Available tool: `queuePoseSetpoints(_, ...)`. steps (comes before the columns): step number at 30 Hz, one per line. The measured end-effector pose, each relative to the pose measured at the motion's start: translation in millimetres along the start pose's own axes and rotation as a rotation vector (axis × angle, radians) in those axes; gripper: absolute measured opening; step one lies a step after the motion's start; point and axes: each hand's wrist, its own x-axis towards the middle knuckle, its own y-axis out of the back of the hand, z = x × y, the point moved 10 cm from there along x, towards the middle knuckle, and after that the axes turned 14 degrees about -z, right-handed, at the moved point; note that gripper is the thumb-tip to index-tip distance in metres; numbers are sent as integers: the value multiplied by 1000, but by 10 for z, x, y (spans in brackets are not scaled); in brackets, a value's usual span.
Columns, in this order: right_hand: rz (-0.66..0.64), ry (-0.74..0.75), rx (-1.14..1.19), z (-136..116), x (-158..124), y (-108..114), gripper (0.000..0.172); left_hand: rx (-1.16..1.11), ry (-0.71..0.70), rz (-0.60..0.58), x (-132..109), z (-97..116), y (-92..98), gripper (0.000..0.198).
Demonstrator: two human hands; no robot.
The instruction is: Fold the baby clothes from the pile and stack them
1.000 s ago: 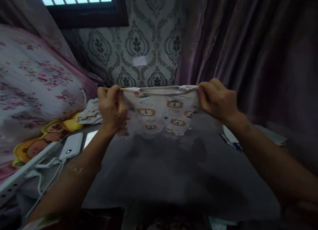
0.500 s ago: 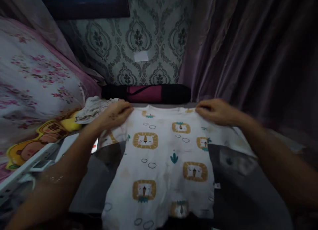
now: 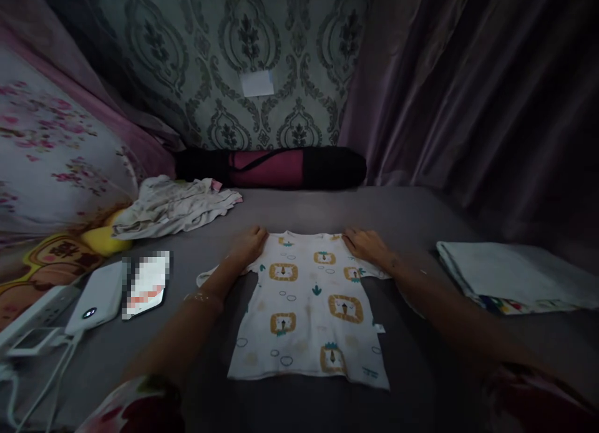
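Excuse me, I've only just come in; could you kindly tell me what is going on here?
A person has a small white shirt with lion faces on it spread flat on a gray sheet, neckline facing away. The left hand is at one shoulder and the right hand at the other; how firmly they grip is hard to tell. Crumpled cloth lies farther off on the left, and folded cloth lies on the right.
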Motion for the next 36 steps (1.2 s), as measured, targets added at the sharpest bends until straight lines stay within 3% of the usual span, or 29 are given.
queuePoseSetpoints(10, 27, 87, -88, 109, 606, 79, 41, 58, -19, 5, 604, -207, 17, 39)
queuePoseSetpoints(15, 24, 81, -92, 222, 931, 137, 42, 27, 41, 4, 888, -334, 73, 41)
queuePoseSetpoints(21, 3, 13, 60, 323, 1106, 145, 36, -30, 77, -118, 1050, -380, 10, 33)
queuePoseSetpoints(28, 23, 146, 368, -58, 1290, 283, 29, -212, -21, -93, 1295, -109, -11, 27)
queuePoseSetpoints(32, 27, 101, 413, -131, 1373, 212, 27, -298, -25, -56, 1353, -44, -80, 27)
queuePoseSetpoints(36, 151, -8, 423, -91, 1352, 188, 30, -304, -11, 57, 1283, -40, -36, 29)
